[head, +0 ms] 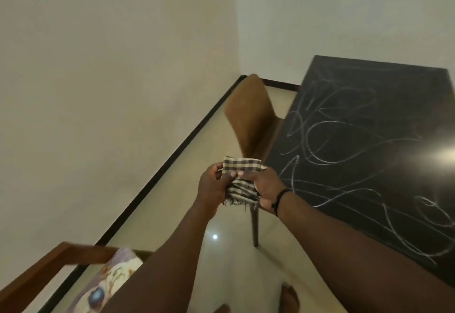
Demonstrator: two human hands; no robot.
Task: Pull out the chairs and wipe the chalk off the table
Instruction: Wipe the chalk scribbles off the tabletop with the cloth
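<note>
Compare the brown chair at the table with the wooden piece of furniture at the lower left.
The brown chair has a smooth padded back; the wooden furniture shows a bare wooden frame. The chair stands tucked against the black table; the wooden furniture stands apart by the wall. The chair holds nothing visible; the wooden furniture carries a patterned cushion. Both are brown.

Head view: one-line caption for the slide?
Both hands, left hand and right hand, hold a checked cloth beside the chalk-scribbled black table; brown chair tucked in.
</note>
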